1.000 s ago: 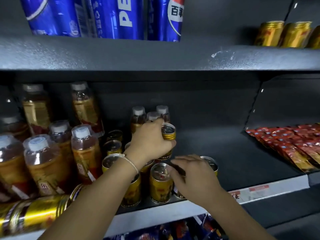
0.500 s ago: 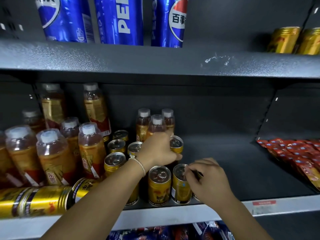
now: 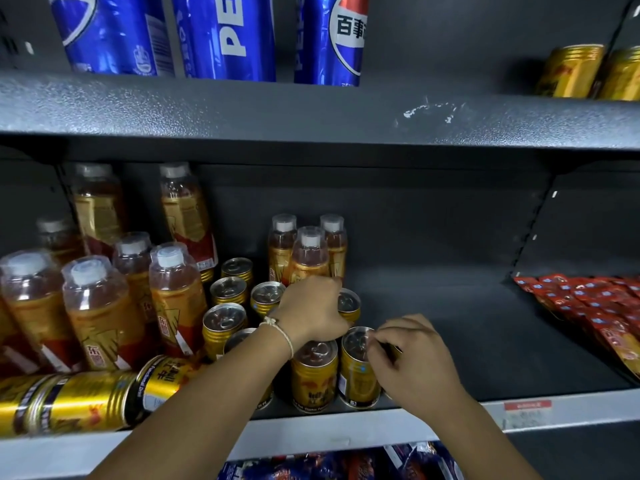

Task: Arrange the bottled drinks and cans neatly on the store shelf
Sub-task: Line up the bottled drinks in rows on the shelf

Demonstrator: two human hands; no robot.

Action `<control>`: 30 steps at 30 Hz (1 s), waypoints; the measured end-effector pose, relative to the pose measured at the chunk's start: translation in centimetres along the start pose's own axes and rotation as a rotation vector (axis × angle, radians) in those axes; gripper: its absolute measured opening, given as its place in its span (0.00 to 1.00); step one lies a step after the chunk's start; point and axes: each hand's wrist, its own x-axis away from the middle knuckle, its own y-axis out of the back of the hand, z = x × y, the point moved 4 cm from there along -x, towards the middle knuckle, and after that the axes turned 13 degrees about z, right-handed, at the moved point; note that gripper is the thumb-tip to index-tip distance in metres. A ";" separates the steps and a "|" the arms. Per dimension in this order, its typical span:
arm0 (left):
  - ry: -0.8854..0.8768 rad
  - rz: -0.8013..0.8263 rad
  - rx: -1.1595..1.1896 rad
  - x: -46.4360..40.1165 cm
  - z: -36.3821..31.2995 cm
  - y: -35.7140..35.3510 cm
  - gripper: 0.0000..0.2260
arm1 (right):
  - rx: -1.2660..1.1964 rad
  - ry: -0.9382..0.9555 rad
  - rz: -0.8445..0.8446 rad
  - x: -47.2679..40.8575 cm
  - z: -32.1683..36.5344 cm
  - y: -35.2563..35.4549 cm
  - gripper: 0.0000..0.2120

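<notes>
- Gold metal drink cans (image 3: 313, 374) stand upright in a cluster near the front lip of the dark grey metal shelf (image 3: 450, 306); bare shelf lies open to their right.
- Left hand (image 3: 311, 311) is closed over a rear can (image 3: 349, 303).
- Right hand (image 3: 412, 358) pinches the rim of a front can (image 3: 358, 370).
- Clear amber plastic bottles (image 3: 100, 306) crowd the left; red packets (image 3: 588, 306) lie at the far right.

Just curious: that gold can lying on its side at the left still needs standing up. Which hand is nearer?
Probably the left hand: its side holds the lying gold can; the right hand pinches a front can.
</notes>
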 end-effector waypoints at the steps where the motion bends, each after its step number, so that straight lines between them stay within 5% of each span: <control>1: 0.000 0.013 -0.019 0.0 0.0 0.0 0.14 | -0.004 -0.002 -0.001 0.0 0.0 0.0 0.09; 13: -0.016 0.099 -0.180 -0.5 -0.5 -0.1 0.19 | 0.030 0.008 -0.015 0.2 0.0 0.0 0.06; 23: -0.032 0.012 -0.147 0.4 0.0 0.2 0.12 | 0.050 0.000 -0.020 0.1 0.3 0.0 0.07; 30: -0.087 0.107 0.033 1.0 0.5 1.5 0.11 | 0.050 -0.001 -0.001 0.1 0.3 0.1 0.06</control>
